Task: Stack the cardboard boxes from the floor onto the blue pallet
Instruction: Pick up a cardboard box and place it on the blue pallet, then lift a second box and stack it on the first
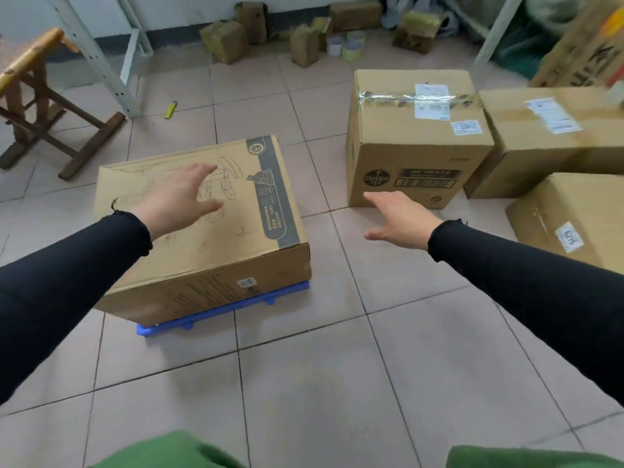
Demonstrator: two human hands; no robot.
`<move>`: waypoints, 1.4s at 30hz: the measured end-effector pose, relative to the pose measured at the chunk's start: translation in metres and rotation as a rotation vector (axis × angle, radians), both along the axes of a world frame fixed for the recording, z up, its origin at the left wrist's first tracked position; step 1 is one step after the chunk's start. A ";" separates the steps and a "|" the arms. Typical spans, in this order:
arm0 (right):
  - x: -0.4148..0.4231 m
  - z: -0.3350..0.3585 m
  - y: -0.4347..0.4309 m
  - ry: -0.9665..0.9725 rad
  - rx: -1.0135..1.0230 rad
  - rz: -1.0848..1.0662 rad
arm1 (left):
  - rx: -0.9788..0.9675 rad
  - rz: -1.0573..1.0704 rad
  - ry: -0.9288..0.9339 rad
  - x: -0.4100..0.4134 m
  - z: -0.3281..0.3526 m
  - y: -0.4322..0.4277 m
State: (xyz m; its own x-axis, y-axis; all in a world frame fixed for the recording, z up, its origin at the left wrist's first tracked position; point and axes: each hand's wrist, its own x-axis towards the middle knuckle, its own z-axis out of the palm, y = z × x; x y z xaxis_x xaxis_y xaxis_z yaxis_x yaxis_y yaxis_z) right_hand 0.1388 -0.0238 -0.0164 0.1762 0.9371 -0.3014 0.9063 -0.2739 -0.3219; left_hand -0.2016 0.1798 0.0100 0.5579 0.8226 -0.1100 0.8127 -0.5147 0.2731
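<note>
— What's over on the left, from where you stand?

— A wooden stool with a woven seat [28,92] on the pale tiled floor [304,383], a grey perforated metal shelf post [98,59] just beside it, and a small yellow lighter [171,109] lying on a tile past that.

— And the pallet?

— The low blue plastic pallet [216,315] sits left of centre. A wide flat cardboard box printed with a microscope drawing [216,244] already lies on it, covering it so only the near edge shows.

— The hands?

— Both bare, in black sleeves. The left hand [175,201] hovers over that box's top with fingers spread, holding nothing; whether it touches the cardboard I cannot tell. The right hand [401,221] hangs over the bare floor, fingers loosely extended and empty, pointing at a tall taped cardboard box with shipping labels [415,136] standing on the tiles.

— More boxes further right?

— Yes. A labelled brown carton [553,136] stands right against it, and another cardboard carton bearing a white sticker [574,214] lies nearer. Several small brown parcels [226,40] and tape rolls [351,45] are by the back wall.
</note>
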 end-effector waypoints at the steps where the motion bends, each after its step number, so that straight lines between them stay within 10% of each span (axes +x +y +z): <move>1: 0.011 0.002 -0.009 -0.015 0.019 -0.022 | -0.002 -0.044 -0.001 0.022 0.003 -0.008; 24: 0.318 -0.012 -0.341 -0.082 0.123 -0.902 | -0.328 -0.622 -0.102 0.487 -0.021 -0.279; 35: 0.425 -0.061 -0.438 -0.087 0.055 -1.276 | -0.820 -0.267 -0.184 0.578 -0.090 -0.347; 42: 0.437 -0.088 -0.451 0.295 0.218 -1.533 | -1.111 -0.103 -0.338 0.593 -0.123 -0.352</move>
